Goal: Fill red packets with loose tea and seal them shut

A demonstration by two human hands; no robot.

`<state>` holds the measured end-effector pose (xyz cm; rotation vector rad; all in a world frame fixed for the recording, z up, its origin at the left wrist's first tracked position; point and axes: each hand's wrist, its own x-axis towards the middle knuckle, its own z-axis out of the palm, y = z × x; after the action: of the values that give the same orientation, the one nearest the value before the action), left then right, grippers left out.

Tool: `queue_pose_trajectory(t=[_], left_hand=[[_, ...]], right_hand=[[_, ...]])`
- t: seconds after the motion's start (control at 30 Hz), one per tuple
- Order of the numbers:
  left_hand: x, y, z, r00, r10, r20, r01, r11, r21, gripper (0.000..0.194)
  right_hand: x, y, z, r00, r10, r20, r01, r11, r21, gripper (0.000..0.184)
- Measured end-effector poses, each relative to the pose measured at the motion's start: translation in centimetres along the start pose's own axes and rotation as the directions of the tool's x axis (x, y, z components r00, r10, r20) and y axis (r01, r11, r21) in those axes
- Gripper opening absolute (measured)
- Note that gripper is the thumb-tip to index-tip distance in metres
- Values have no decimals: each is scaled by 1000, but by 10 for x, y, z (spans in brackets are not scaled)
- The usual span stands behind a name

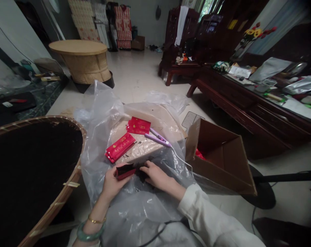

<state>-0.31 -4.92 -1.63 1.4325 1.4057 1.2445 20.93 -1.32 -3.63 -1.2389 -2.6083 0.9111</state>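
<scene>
Pouch [125,174], red and gaping at its mouth, is in the left hand [111,182] in the head view, just off the near edge of the board [145,150]. The left thumb and fingers are closed around it. Beside its mouth is the right hand [155,174], fingers bent down at some loose dark stuff [140,166]; whether they pinch any, I cannot tell. A gold bracelet [96,220] and a green bangle [90,234] circle the left wrist; a pale sleeve [204,209] covers the right forearm.

Clear sheeting [101,103] covers the board and spreads past its edges. Near the board's left edge lies a stack of red pouches [120,147]; a second stack [138,126] lies nearer the far edge. Right of both is a lilac iron [158,140], its two arms spread, with a white cord [182,160] running past the board's right edge.

Just beyond that edge stands an open box [219,176], something red [200,154] inside. Off the left edge is a wide basket [76,175] of dark stuff [34,171].
</scene>
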Motion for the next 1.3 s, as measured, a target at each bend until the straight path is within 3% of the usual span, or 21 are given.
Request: queue_pose_trajectory(t=[0.13,0.33,0.47,0.6,0.7,0.8,0.93,1.17,1.3], left_hand=[[2,3,0,994,96,57,-95,995,-16,26],[4,-7,2,995,87,57,-86,996,-23,31],[5,-12,3,998,35,56,-34,999,-20,37],[6,-12,5,1000,0,14,0,1000,-27,41],[6,-10,7,1000,-25,-14,25,999,-41,42],[7,-8,9,999,-41,-27,40,998,-58,40],[8,-4,10,999,-40,-33,38,997,-62,34],[8,-3,10,998,-40,-49,35,994,-104,31],[8,-6,11,996,-65,-53,58,990,-126,33]], right_hand=[[9,2,-2,999,2,-52,0,999,47,23],[15,12,-17,987,51,-152,-21,981,192,17],[10,-3,-51,954,85,-288,24,934,358,13],[3,-40,-95,907,-122,-404,292,873,392,10],[5,-67,-112,883,-324,-340,426,856,292,17],[13,-80,-111,884,-403,-238,451,869,202,26],[20,-82,-100,882,-393,-259,434,893,121,35],[16,-81,-96,886,-412,-211,444,886,135,30],[15,-78,-92,885,-406,-227,446,880,163,38]])
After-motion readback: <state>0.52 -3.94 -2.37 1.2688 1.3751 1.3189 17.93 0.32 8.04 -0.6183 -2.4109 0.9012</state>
